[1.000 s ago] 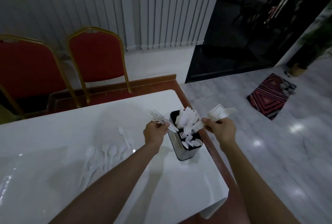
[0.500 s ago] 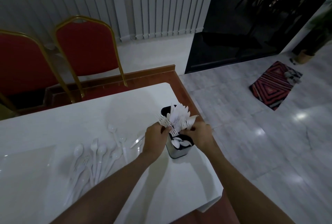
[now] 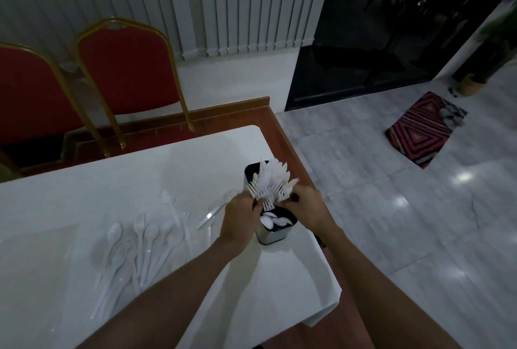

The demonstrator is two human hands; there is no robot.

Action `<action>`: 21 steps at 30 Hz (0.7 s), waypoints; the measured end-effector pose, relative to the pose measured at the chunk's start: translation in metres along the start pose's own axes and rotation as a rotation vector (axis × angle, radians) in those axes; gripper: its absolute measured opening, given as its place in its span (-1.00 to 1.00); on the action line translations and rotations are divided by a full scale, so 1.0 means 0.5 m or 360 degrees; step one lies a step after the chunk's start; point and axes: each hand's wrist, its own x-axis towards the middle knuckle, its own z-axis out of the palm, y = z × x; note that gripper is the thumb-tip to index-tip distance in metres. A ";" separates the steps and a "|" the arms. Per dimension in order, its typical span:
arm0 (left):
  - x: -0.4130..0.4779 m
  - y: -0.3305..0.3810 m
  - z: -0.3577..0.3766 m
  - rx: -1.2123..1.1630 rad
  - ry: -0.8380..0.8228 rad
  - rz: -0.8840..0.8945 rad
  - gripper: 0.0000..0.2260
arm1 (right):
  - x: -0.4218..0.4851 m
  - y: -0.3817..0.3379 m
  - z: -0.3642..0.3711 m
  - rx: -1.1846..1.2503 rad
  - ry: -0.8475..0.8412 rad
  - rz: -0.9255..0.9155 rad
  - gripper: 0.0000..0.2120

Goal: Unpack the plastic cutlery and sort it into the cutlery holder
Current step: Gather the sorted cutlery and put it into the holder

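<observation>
A glossy, pale marble-patterned tile floor (image 3: 391, 222) spreads to the right, with ribbed vertical blinds (image 3: 251, 4) hanging behind. A smooth white cloth covers the table (image 3: 156, 169), draping over its rounded near corner. Two chairs (image 3: 126, 74) with red padded backs and arched gold metal frames stand behind the table. A rectangular rug (image 3: 422, 127) with concentric red and dark stripes lies on the tiles. A loose spread of thin white plastic spoons and forks (image 3: 140, 245) lies flat on the cloth, left of the arms. The cutlery holder (image 3: 270, 236), a boxy container with a black rim and shiny metal wall, stands near the table's right edge. The left hand (image 3: 237, 220) and right hand (image 3: 307, 211) meet over its middle, fingers curled around a bunch of forks (image 3: 268, 194), tines up. Flat knives (image 3: 272, 173) fan from the far compartment; oval spoon bowls (image 3: 275, 221) fill the near one.
</observation>
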 end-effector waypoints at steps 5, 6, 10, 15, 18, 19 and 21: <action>0.002 0.001 0.010 0.0188 -0.0101 0.0185 -0.89 | -0.011 -0.003 -0.001 0.0113 0.0064 -0.0060 -0.80; 0.003 0.002 0.010 0.0166 -0.0105 0.0194 -0.90 | -0.014 -0.003 -0.003 0.0170 0.0087 -0.0067 -0.74; 0.001 -0.020 0.006 0.0026 -0.0162 0.0155 -0.93 | -0.029 -0.002 -0.002 0.0261 0.0146 -0.0132 -0.54; -0.015 -0.045 -0.003 -0.0188 -0.0163 0.0217 -0.73 | -0.048 0.005 0.013 0.0185 0.0151 -0.0232 -0.48; -0.018 -0.059 -0.006 -0.0193 -0.0194 0.0263 -0.67 | -0.059 -0.008 0.018 0.0246 0.0312 -0.0283 -0.50; -0.018 -0.068 -0.009 -0.0194 -0.0180 0.0264 -0.67 | -0.059 -0.015 0.019 0.0262 0.0422 -0.0323 -0.52; -0.021 -0.093 -0.018 -0.0193 -0.0130 0.0251 -0.68 | -0.052 -0.039 0.021 0.0239 0.0587 -0.0348 -0.60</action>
